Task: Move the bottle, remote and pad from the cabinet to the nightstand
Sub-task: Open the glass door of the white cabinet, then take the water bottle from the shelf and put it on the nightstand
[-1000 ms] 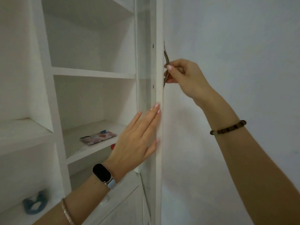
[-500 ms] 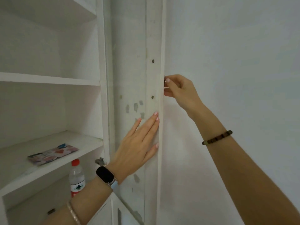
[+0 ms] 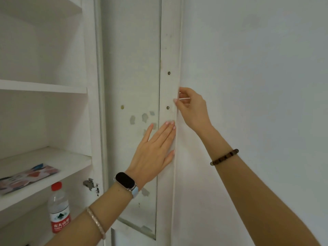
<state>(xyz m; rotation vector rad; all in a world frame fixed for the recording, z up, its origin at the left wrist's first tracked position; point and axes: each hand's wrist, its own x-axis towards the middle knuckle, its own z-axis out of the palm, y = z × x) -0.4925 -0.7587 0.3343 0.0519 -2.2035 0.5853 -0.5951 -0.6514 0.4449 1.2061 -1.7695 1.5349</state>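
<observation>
2 hands: L hand (image 3: 154, 153) flat on cabinet door (image 3: 167, 50), R hand (image 3: 193, 109) grips its edge; bottle (image 3: 58, 206) label: 农夫山.

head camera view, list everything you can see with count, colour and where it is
cabinet: one, white, left, open shelves
cabinet door: one, white frame with glass panel, centre, swung open toward the wall
pad: one, multicoloured pattern, flat on the middle shelf, far left
bottle: one, clear with red cap and red label, upright on the shelf below the pad
hinge: one, silver, on the cabinet side above the bottle
screws: two, dark, in the door frame
wall: one, white, right
left hand: one, flat against the door; black watch and thin bracelet on that arm
right hand: one, gripping the door's edge; dark beaded bracelet on that wrist
</observation>
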